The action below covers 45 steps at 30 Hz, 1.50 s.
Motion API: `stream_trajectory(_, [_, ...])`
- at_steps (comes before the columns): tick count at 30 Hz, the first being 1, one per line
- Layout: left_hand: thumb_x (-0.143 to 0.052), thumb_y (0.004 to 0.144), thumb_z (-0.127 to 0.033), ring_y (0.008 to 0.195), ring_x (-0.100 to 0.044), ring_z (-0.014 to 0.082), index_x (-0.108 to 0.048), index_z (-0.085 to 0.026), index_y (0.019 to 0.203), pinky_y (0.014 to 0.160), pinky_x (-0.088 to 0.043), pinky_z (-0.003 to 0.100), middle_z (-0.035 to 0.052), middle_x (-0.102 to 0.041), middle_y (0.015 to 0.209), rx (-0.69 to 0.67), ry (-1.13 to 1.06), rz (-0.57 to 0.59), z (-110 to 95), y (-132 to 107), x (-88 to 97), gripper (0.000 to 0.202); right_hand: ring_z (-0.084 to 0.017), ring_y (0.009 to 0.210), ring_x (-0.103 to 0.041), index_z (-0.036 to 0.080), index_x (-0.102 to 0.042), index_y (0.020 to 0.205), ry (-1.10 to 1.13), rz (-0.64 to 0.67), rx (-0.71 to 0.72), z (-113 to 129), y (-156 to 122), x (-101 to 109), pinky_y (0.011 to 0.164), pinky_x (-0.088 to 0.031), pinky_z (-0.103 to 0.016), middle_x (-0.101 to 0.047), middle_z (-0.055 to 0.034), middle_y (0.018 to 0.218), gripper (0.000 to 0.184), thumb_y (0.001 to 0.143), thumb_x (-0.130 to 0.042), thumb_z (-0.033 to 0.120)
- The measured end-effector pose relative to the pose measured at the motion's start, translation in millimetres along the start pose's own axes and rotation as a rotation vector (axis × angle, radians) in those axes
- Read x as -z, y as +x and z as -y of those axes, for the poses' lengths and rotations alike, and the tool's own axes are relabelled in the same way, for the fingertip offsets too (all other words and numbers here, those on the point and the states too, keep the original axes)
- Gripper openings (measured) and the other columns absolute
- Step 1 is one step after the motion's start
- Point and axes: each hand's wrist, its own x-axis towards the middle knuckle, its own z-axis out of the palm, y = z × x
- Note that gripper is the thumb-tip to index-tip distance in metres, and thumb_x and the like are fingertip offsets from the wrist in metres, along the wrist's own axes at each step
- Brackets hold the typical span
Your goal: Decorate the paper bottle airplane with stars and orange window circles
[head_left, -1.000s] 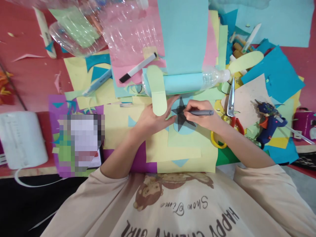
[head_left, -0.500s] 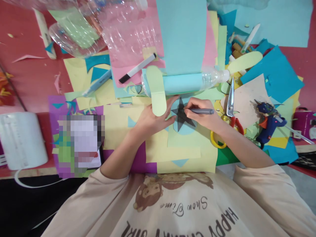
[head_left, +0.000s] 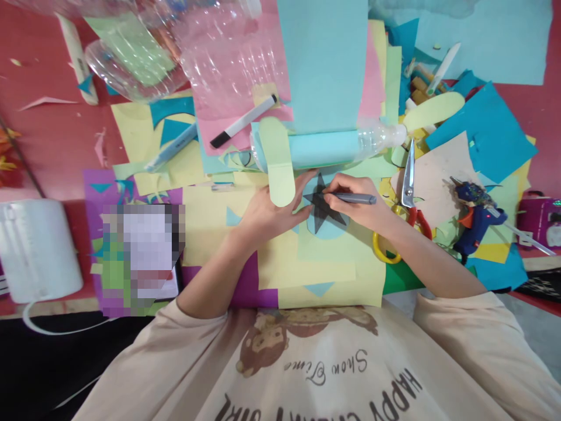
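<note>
My right hand (head_left: 353,202) pinches a grey marker pen (head_left: 357,199), its tip side over a dark star (head_left: 323,213) on a round piece of light blue paper (head_left: 331,233). Flat on the paper's left edge lies my left hand (head_left: 280,210), fingers spread and holding nothing. Just above both hands, a clear plastic bottle (head_left: 381,135) wrapped in light blue paper rests on its side. A pale green rounded strip (head_left: 280,169) sticks out from the bottle's base and overlaps my left hand. Another pale green strip (head_left: 433,110) lies by the cap.
Scissors (head_left: 409,193) with red and yellow handles lie beside my right forearm. Farther right is a blue glue gun (head_left: 480,225). A white marker (head_left: 243,121) and a blue marker (head_left: 173,146) lie at the upper left. Clear plastic bottles (head_left: 223,52) stand behind, among paper scraps.
My right hand and the marker have shifted slightly left over the star. My left hand stays in place.
</note>
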Motion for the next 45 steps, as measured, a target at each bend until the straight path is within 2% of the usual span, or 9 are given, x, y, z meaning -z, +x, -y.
stream_trajectory(18, [-0.051,0.087,-0.034,0.061,-0.045,0.012,-0.035,-0.022,0.147,0.062,-0.038,0.024,-0.0033,-0.051,0.071,-0.004,-0.061,-0.003,0,0,1.2,0.063,-0.007,0.052,-0.039,0.018,-0.055,0.072,-0.015,-0.027,0.033,1,0,1,0.049,-0.029,-0.022,-0.052,0.0046,0.06,0.016,0.084,-0.061,0.027])
stream_trajectory(24, [-0.053,0.086,-0.031,0.061,-0.044,0.0097,-0.038,-0.023,0.144,0.062,-0.037,0.022,-0.0054,-0.046,0.07,-0.071,-0.211,-0.082,5,-1,-2.4,0.061,-0.011,0.057,-0.056,0.021,-0.059,0.079,-0.115,-0.264,0.359,-3,-8,5,0.054,-0.044,-0.025,-0.063,0.0008,0.067,0.016,0.088,-0.058,0.034])
stream_trajectory(27, [-0.054,0.085,-0.029,0.06,-0.042,0.0091,-0.049,-0.021,0.137,0.06,-0.038,0.022,-0.0049,-0.045,0.069,-0.068,-0.292,-0.203,7,0,-3.3,0.053,-0.015,0.064,-0.065,0.026,-0.063,0.1,-0.152,-0.495,0.452,-8,-11,9,0.058,-0.052,-0.03,-0.069,-0.0009,0.079,0.024,0.091,-0.051,0.044])
stream_trajectory(29, [-0.054,0.085,-0.027,0.061,-0.043,0.0094,-0.059,-0.021,0.127,0.062,-0.041,0.022,-0.004,-0.046,0.068,-0.051,-0.305,-0.363,10,2,-3.8,0.042,-0.017,0.065,-0.066,0.031,-0.061,0.114,-0.168,-0.631,0.485,-10,-10,17,0.061,-0.055,-0.033,-0.071,-0.0004,0.082,0.029,0.093,-0.047,0.047])
stream_trajectory(32, [-0.054,0.084,-0.023,0.062,-0.046,0.0097,-0.067,-0.023,0.109,0.063,-0.045,0.023,-0.0023,-0.048,0.069,-0.07,-0.276,-0.659,17,6,-4.2,0.029,-0.02,0.088,-0.068,0.036,-0.06,0.117,-0.307,-0.779,0.484,-11,-5,35,0.082,-0.056,-0.04,-0.071,-0.0011,0.097,0.025,0.093,-0.051,0.039])
stream_trajectory(35, [-0.059,0.081,-0.02,0.08,-0.057,0.0141,-0.067,-0.025,0.1,0.067,-0.05,0.027,0.0028,-0.055,0.089,-0.11,-0.228,-0.9,27,10,-3.7,0.021,-0.024,0.112,-0.062,0.039,-0.05,0.129,-0.515,-0.675,0.452,-15,3,55,0.098,-0.05,-0.045,-0.067,-0.0016,0.116,0.038,0.091,-0.053,0.04])
stream_trajectory(37, [-0.062,0.082,-0.022,0.102,-0.057,0.02,-0.064,-0.027,0.103,0.079,-0.053,0.034,0.0057,-0.054,0.109,-0.097,-0.199,-0.959,33,12,-3.1,0.022,-0.025,0.116,-0.059,0.038,-0.046,0.134,-0.631,-0.572,0.462,-20,8,63,0.101,-0.048,-0.048,-0.066,-0.0029,0.119,0.045,0.09,-0.055,0.037])
stream_trajectory(40, [-0.059,0.088,-0.026,0.123,-0.049,0.0228,-0.057,-0.032,0.116,0.094,-0.052,0.042,0.0055,-0.046,0.132,-0.08,-0.17,-0.885,37,12,-3.0,0.029,-0.029,0.123,-0.055,0.037,-0.038,0.14,-0.714,-0.497,0.479,-28,12,66,0.102,-0.046,-0.052,-0.06,-0.0065,0.131,0.056,0.088,-0.057,0.033])
stream_trajectory(45, [-0.053,0.092,-0.027,0.136,-0.039,0.0235,-0.043,-0.037,0.134,0.097,-0.052,0.045,0.0047,-0.039,0.145,-0.084,-0.174,-0.788,37,12,-6.5,0.043,-0.031,0.134,-0.046,0.042,-0.028,0.144,-0.702,-0.463,0.424,-30,12,62,0.11,-0.038,-0.057,-0.054,-0.0062,0.138,0.061,0.09,-0.054,0.032])
